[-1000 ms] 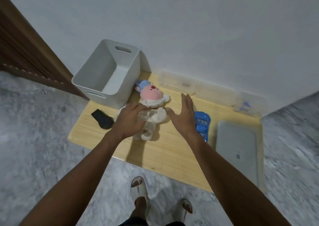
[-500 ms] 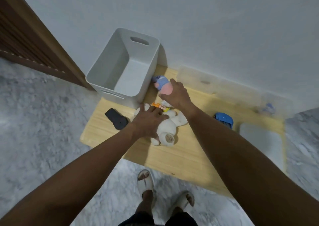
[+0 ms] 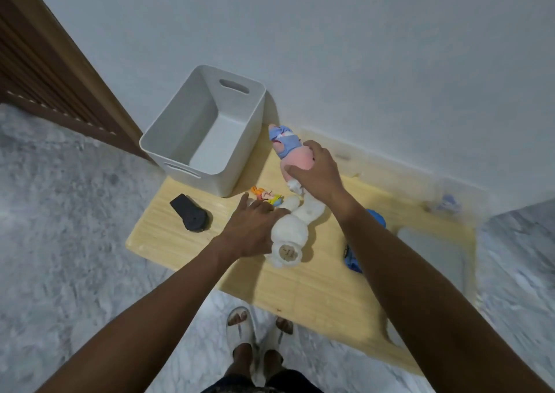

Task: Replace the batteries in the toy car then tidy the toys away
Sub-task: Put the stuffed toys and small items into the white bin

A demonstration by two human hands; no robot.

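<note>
Between the two hands lies a soft plush doll (image 3: 292,227), its fuzzy white body on the pale wooden desk (image 3: 315,290). Right hand (image 3: 318,176) grasps its pink head, fingers (image 3: 295,171) curled round it; left hand (image 3: 252,227) clasps the white body. Just beyond the left fingers sits a small colourful figure (image 3: 265,196), then a smooth grey plastic bin (image 3: 204,131). Under the right forearm peeks the glossy blue toy car (image 3: 353,260).

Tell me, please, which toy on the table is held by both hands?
The plush doll: right hand grips its pink head, left hand its white body.
</note>
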